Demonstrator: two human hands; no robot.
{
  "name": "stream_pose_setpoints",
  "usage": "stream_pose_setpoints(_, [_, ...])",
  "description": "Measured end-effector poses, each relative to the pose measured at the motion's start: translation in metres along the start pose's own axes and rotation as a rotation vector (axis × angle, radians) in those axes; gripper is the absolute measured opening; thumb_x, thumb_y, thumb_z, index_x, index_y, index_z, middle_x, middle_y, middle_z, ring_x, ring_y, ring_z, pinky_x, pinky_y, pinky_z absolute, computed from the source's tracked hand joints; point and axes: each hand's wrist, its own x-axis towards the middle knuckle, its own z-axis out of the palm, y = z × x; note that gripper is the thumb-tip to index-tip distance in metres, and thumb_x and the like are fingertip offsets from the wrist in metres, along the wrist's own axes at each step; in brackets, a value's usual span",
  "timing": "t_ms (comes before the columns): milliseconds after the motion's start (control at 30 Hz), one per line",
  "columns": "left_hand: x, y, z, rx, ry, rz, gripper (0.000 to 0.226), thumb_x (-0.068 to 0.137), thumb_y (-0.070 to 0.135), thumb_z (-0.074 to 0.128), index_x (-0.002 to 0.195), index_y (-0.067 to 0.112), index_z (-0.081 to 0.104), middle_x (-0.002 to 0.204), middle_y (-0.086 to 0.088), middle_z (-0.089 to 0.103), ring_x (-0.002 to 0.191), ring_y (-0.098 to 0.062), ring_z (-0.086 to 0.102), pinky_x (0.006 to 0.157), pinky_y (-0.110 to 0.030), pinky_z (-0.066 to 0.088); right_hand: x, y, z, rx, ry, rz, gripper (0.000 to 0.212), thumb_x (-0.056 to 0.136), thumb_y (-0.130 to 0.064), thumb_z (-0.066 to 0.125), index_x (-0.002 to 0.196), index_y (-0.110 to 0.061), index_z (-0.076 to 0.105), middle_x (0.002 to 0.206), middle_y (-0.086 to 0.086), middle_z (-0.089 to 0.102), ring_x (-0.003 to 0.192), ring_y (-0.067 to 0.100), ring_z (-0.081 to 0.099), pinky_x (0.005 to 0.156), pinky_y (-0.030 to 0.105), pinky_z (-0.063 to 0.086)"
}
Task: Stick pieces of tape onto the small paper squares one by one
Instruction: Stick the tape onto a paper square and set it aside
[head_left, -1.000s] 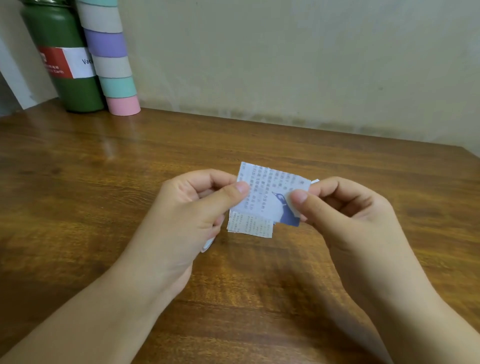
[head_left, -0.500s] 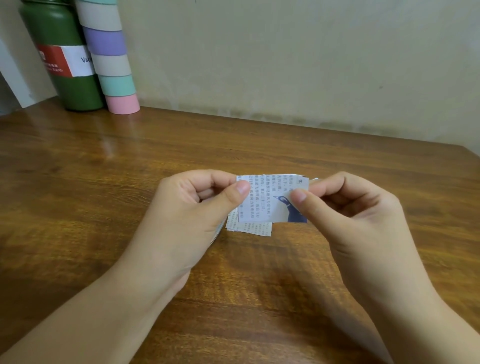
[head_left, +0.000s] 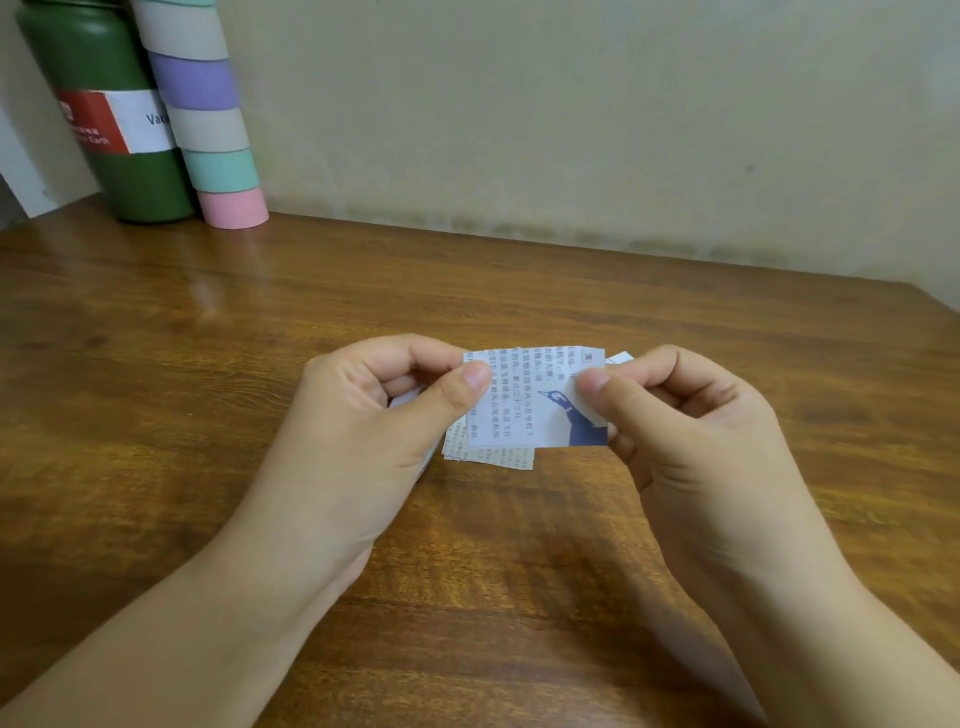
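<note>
Pinching paper square (head_left: 524, 402) by opposite edges, left hand (head_left: 363, 426), right hand (head_left: 691, 431), thumbs on top, above table (head_left: 519, 571)

The table (head_left: 675, 322) lies bare wood right of, behind and in front of both hands. At the far left corner a green bottle (head_left: 104, 104) and a striped tube (head_left: 208, 119) (touching, against the wall) block passage.

The green bottle (head_left: 104, 114) carries a red and white label (head_left: 117, 122); on the white part the letters "Vac" can be read, and on the red part the word "Earth". The paper square (head_left: 524, 400) shows columns of small Chinese print, too small to read.
</note>
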Motion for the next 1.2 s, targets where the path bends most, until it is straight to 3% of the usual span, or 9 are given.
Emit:
stream_pose_setpoints(167, [0.0006, -0.0011, -0.0002, 0.011, 0.006, 0.004, 0.009, 0.064, 0.015, 0.066, 0.068, 0.007, 0.065, 0.051, 0.007, 0.062, 0.036, 0.002, 0.047, 0.042, -0.003, 0.033, -0.0014, -0.0027, 0.0008, 0.014, 0.014, -0.027, 0.015, 0.059, -0.016, 0.075, 0.052, -0.018, 0.063, 0.058, -0.003, 0.065, 0.054, 0.006, 0.057, 0.055, 0.012, 0.043])
stream_pose_setpoints(533, [0.0011, -0.0018, -0.0034, 0.037, -0.037, -0.012, 0.008, 0.063, 0.013, 0.073, 0.062, 0.009, 0.066, 0.048, 0.009, 0.058, 0.037, 0.001, 0.046, 0.041, -0.004, 0.032, -0.001, -0.0025, -0.0018, -0.06, 0.013, -0.08, 0.021, 0.073, 0.0, 0.072, 0.058, -0.012, 0.061, 0.064, 0.0, 0.068, 0.063, 0.008, 0.062, 0.059, 0.016, 0.047])
stream_pose_setpoints(700, [0.0023, -0.0047, -0.0084, 0.129, -0.12, -0.023, 0.008, 0.064, 0.017, 0.078, 0.064, 0.014, 0.071, 0.053, -0.004, 0.051, 0.039, -0.001, 0.038, 0.042, -0.007, 0.031, -0.0046, -0.0067, -0.0011, -0.249, 0.018, -0.182, 0.019, 0.074, -0.001, 0.074, 0.063, -0.01, 0.061, 0.068, 0.002, 0.07, 0.062, 0.008, 0.063, 0.059, 0.017, 0.05])
stream_pose_setpoints(800, [0.0011, -0.0056, -0.0072, 0.191, -0.158, -0.001, 0.005, 0.066, 0.022, 0.075, 0.068, 0.018, 0.073, 0.058, -0.009, 0.062, 0.049, -0.002, 0.049, 0.049, -0.009, 0.038, -0.0053, -0.0064, -0.0004, -0.262, 0.03, -0.215, 0.018, 0.073, -0.006, 0.074, 0.078, -0.016, 0.061, 0.07, 0.001, 0.069, 0.066, 0.011, 0.064, 0.063, 0.02, 0.052])
stream_pose_setpoints(900, [0.0014, -0.0056, -0.0066, 0.157, -0.115, 0.012, 0.009, 0.065, 0.019, 0.081, 0.064, 0.019, 0.072, 0.053, -0.003, 0.057, 0.039, 0.0, 0.042, 0.044, -0.007, 0.033, -0.0039, -0.0062, 0.0002, -0.203, 0.003, -0.098, 0.019, 0.076, -0.016, 0.071, 0.091, -0.016, 0.06, 0.066, -0.003, 0.07, 0.063, 0.005, 0.065, 0.062, 0.014, 0.05])
stream_pose_setpoints(967, [0.0019, -0.0039, -0.0056, 0.12, -0.099, -0.015, 0.008, 0.066, 0.015, 0.075, 0.059, 0.014, 0.07, 0.051, 0.0, 0.056, 0.035, 0.0, 0.039, 0.041, -0.006, 0.031, -0.003, -0.0058, 0.0011, -0.266, -0.047, -0.065, 0.005, 0.078, -0.019, 0.069, 0.079, -0.015, 0.066, 0.057, -0.008, 0.065, 0.054, -0.002, 0.058, 0.056, 0.007, 0.043])
stream_pose_setpoints(1033, [0.0015, -0.0036, -0.006, 0.157, -0.129, -0.035, 0.015, 0.069, 0.009, 0.076, 0.058, 0.015, 0.069, 0.053, 0.001, 0.059, 0.038, 0.001, 0.041, 0.042, -0.007, 0.032, -0.0029, -0.0043, -0.0006, -0.331, -0.057, -0.085, 0.012, 0.082, -0.019, 0.067, 0.07, -0.016, 0.067, 0.054, -0.007, 0.061, 0.053, -0.002, 0.053, 0.055, 0.008, 0.041])
stream_pose_setpoints(1100, [0.0013, -0.0067, -0.0081, 0.206, -0.205, -0.037, 0.011, 0.065, 0.02, 0.081, 0.062, 0.021, 0.07, 0.063, -0.006, 0.064, 0.05, -0.007, 0.051, 0.051, -0.013, 0.038, -0.0039, -0.005, -0.002, -0.402, -0.086, -0.122, 0.013, 0.082, -0.022, 0.067, 0.07, -0.016, 0.068, 0.061, 0.002, 0.063, 0.056, 0.004, 0.051, 0.055, 0.014, 0.041])
stream_pose_setpoints(1200, [-0.0009, -0.0082, -0.0086, 0.248, -0.245, -0.025, 0.024, 0.062, 0.043, 0.071, 0.077, 0.025, 0.074, 0.082, -0.013, 0.071, 0.081, -0.038, 0.065, 0.074, -0.044, 0.052, -0.0055, -0.005, -0.001, -0.52, -0.181, -0.152, 0.009, 0.08, -0.024, 0.069, 0.072, -0.021, 0.069, 0.064, -0.001, 0.063, 0.056, 0.002, 0.049, 0.053, 0.011, 0.038])
